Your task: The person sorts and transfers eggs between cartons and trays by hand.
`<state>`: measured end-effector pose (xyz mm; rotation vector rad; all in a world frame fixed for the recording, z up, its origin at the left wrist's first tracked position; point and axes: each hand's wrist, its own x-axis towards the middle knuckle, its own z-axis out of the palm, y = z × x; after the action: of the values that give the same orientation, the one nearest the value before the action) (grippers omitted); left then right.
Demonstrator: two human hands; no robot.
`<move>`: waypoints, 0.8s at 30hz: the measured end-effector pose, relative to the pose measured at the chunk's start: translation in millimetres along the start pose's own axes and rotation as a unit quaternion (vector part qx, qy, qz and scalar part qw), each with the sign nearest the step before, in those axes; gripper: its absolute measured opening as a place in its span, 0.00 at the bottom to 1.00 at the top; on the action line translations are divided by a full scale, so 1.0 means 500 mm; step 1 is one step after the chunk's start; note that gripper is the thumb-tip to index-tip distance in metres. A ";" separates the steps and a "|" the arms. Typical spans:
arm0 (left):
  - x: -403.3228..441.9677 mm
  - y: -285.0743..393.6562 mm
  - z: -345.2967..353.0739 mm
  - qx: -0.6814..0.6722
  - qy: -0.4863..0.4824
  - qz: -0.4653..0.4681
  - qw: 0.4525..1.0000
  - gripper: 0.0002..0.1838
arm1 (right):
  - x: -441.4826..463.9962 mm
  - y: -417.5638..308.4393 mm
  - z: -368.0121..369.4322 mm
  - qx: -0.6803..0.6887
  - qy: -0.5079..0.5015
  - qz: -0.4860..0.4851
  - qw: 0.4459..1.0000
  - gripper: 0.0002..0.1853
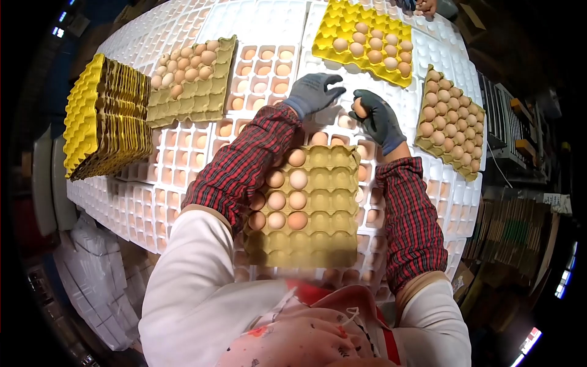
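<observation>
My left hand (313,93), in a grey glove, hovers over the white foam trays with its fingers apart and holds nothing. Facing it, my right hand (380,121) in a dark glove has its fingers closed round a brown egg (360,108). Below both hands, nearest my body, a tan egg tray (327,241) carries several eggs on its left side, while its right-hand cups hold none. My left sleeve hides part of that tray's left edge. White foam trays (260,76) with eggs in square pockets lie under and around it.
A tall stack of yellow and tan trays (107,119) stands at left beside a partly filled tan tray (195,104). A yellow tray (333,27) with eggs lies at the back, a full tan tray (449,122) at right. Another person's hand (426,7) shows at the top.
</observation>
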<state>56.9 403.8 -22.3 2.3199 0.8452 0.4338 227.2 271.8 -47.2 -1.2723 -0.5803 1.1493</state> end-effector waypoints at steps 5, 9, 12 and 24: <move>0.024 -0.057 0.075 -0.045 0.138 0.142 0.979 0.17 | 0.044 0.041 0.034 -0.456 0.034 -0.305 0.835 0.13; 0.017 -0.075 0.081 -0.027 0.030 0.131 0.991 0.20 | -0.069 -0.037 0.118 -0.605 -0.026 -0.165 0.779 0.18; 0.000 -0.050 0.053 -0.213 0.100 0.080 0.969 0.20 | -0.118 -0.049 0.192 -0.685 -0.165 -0.041 0.709 0.25; -0.049 -0.061 -0.045 -0.369 -0.002 -0.025 0.929 0.18 | -0.055 -0.049 0.149 -0.465 -0.201 0.071 0.859 0.23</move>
<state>13.7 415.5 -27.5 1.5969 0.5929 0.6005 160.9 282.2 1.8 -1.9131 -1.5019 1.3128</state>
